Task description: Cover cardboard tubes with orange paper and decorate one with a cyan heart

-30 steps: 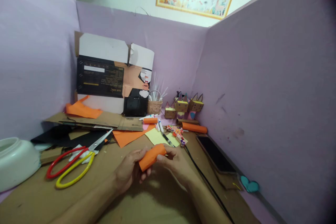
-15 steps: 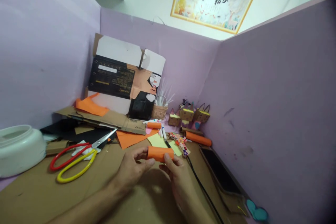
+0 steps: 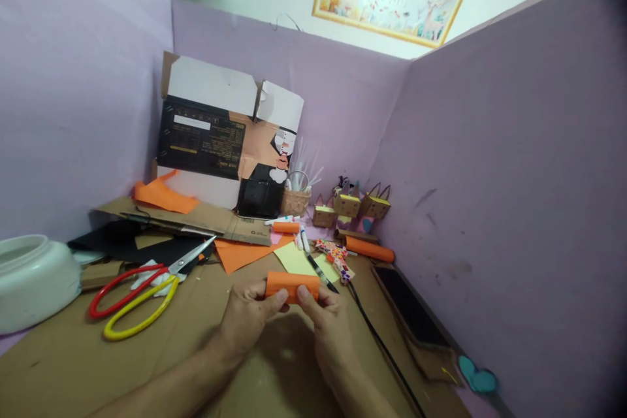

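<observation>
See brown cardboard-covered surface (image 3: 196, 313), prob. lined vs. wear; up on back wall (image 3: 294, 52), flattened carton (image 3: 200, 134) leaned nearly upright, presumably to free room in front; at far L, white pot (image 3: 42, 287), likely kept off to one side; just R of pot, scissors (image 3: 169, 269) laid w/ handles nearer, prob. for easy reach; along R wall (image 3: 494, 163), dark-screened phone (image 3: 411, 307), apparently out of the way; over mid surface, L hand (image 3: 242, 320) and R hand (image 3: 333, 323) raised, apart from each other, each clamped on one end of an orange roll (image 3: 292, 279); held level, off the surface, thumbs on near side and other fingers behind, prob. to even the pressure and stop any uncurling; just beyond R hand, floral-print tool (image 3: 336, 255), w/ black cord (image 3: 377, 336) trailing down R side, perhaps to stay clear of both hands.

Hard to make out: near edge of surface, cut off at bottom; L part of pot, cut off by frame; most fingers of both hands, hidden behind roll; far side of roll, plus much of both ends; can't tell if solid or hollow, glued or loose; also can't make out near tip of black marker (image 3: 321, 271), close by R hand.
</observation>
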`<action>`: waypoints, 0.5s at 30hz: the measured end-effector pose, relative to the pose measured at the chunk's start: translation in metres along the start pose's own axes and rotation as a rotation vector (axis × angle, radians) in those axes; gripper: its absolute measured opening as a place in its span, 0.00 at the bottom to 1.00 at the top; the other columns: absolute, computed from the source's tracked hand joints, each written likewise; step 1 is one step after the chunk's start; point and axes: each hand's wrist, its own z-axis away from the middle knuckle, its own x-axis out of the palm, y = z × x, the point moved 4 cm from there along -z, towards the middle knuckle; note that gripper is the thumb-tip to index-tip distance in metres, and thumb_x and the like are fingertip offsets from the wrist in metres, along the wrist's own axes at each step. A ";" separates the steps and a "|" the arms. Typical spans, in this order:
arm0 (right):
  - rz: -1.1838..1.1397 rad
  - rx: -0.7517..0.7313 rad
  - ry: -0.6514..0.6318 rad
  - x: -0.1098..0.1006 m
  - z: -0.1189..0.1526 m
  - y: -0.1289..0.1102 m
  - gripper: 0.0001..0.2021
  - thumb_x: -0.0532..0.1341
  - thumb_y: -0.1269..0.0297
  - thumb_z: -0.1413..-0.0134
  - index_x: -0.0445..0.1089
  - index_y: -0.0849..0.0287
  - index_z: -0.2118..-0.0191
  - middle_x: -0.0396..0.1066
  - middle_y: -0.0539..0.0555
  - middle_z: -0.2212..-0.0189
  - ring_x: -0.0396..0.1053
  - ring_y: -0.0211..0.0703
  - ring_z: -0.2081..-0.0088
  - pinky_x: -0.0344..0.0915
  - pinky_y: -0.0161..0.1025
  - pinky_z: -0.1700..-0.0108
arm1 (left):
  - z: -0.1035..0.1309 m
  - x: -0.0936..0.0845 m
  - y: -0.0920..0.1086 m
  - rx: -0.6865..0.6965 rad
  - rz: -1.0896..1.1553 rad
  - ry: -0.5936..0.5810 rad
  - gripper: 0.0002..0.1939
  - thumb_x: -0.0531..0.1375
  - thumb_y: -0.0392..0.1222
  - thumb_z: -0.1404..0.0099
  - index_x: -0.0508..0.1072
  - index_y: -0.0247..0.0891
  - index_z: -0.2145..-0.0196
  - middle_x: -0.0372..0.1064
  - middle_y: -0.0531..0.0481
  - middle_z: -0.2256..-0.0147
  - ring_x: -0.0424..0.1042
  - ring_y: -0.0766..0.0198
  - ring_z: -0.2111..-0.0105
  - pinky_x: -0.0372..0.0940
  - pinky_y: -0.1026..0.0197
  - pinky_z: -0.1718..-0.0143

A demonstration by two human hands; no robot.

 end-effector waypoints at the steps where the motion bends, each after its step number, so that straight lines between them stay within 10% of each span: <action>1: 0.005 -0.014 0.000 -0.001 -0.001 -0.001 0.13 0.64 0.56 0.56 0.74 0.62 0.76 0.71 0.53 0.76 0.66 0.42 0.72 0.64 0.39 0.65 | -0.001 0.000 0.001 -0.009 0.024 -0.007 0.10 0.66 0.43 0.55 0.79 0.35 0.75 0.74 0.49 0.75 0.69 0.61 0.72 0.65 0.61 0.67; 15: -0.292 0.261 -0.279 0.002 -0.003 -0.017 0.27 0.52 0.39 0.51 0.76 0.58 0.68 0.74 0.58 0.66 0.69 0.49 0.62 0.61 0.45 0.56 | -0.003 -0.006 0.002 -0.176 0.166 -0.021 0.22 0.68 0.53 0.56 0.78 0.29 0.71 0.76 0.43 0.74 0.71 0.63 0.75 0.65 0.62 0.69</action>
